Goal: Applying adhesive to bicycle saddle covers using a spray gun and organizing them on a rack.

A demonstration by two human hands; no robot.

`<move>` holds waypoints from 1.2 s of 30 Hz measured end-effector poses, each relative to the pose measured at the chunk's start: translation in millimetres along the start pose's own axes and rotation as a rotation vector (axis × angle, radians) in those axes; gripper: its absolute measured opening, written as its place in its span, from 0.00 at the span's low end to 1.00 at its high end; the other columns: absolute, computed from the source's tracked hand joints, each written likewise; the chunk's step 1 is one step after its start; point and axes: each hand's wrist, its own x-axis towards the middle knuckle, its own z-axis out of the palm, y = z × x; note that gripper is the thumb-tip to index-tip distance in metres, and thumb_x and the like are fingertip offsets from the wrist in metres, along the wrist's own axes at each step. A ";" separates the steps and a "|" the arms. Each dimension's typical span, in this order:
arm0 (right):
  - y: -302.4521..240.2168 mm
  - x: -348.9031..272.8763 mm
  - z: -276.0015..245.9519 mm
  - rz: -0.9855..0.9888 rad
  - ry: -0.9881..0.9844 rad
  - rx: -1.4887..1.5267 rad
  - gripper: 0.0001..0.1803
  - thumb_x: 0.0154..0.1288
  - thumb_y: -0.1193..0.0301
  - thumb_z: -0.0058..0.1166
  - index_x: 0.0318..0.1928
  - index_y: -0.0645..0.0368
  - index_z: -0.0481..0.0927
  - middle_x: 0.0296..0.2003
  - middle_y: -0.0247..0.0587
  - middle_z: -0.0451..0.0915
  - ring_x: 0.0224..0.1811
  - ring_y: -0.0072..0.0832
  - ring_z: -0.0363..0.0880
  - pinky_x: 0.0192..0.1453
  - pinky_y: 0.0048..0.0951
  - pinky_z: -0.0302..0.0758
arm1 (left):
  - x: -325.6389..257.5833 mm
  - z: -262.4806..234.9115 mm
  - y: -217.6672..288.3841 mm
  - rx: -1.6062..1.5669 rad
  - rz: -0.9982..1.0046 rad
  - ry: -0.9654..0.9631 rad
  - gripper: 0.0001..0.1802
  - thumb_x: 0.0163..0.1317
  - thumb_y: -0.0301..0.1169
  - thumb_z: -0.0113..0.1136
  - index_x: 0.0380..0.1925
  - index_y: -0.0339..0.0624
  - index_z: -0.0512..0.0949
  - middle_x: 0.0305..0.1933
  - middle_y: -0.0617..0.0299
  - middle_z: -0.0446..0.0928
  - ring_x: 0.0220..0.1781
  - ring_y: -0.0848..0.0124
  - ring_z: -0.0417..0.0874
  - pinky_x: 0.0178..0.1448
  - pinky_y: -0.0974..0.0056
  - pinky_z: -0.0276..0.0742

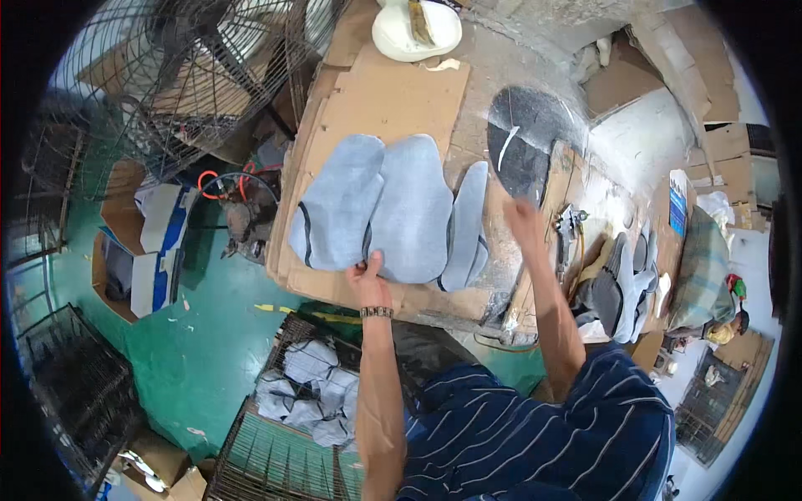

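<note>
Light grey fabric pieces with rounded, sole-like outlines lie side by side on cardboard. They are a left piece (pixel 341 204), a middle piece (pixel 411 217) and narrower ones (pixel 465 225) at the right; dark edging shows on some. My left hand (pixel 369 282) pinches the near edge of the middle piece, thumb on top and the other fingers curled at the rim. To the right of the pieces, my right hand (pixel 523 224) is closed in a fist above the table, slightly blurred. What it holds, if anything, is hidden. Beyond it is a dark patch (pixel 530 125) with a white streak.
A white bowl (pixel 399 33) with a brownish object stands at the far edge. Metal tool parts (pixel 571 221) and a pile of grey and dark pieces (pixel 620 288) sit at right. A caged fan (pixel 205 58), blue-white box (pixel 163 242) and wire basket (pixel 276 451) flank the table.
</note>
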 end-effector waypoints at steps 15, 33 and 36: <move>-32.6 -164.5 15.6 0.140 -0.037 1.085 0.04 0.72 0.72 0.65 0.43 0.53 0.82 0.39 0.28 0.83 0.41 0.21 0.80 0.46 0.30 0.79 | -72.7 10.8 81.1 -0.421 -0.048 -0.105 0.33 0.60 0.18 0.72 0.66 0.43 0.74 0.65 0.61 0.78 0.66 0.65 0.78 0.71 0.56 0.73; -233.5 -436.9 303.6 -0.608 -1.297 0.289 0.12 0.71 0.71 0.68 0.46 0.61 0.77 0.33 0.26 0.77 0.35 0.13 0.72 0.39 0.19 0.70 | -256.3 -410.0 98.4 -1.056 0.782 0.975 0.29 0.70 0.26 0.66 0.70 0.36 0.69 0.68 0.54 0.77 0.69 0.58 0.77 0.75 0.46 0.72; -218.1 -492.6 357.5 -0.604 -1.384 0.290 0.12 0.71 0.70 0.68 0.44 0.61 0.76 0.32 0.26 0.77 0.32 0.13 0.71 0.36 0.19 0.69 | -277.3 -449.6 67.9 -1.040 0.899 1.062 0.29 0.72 0.31 0.65 0.69 0.33 0.71 0.72 0.51 0.75 0.72 0.56 0.75 0.79 0.45 0.68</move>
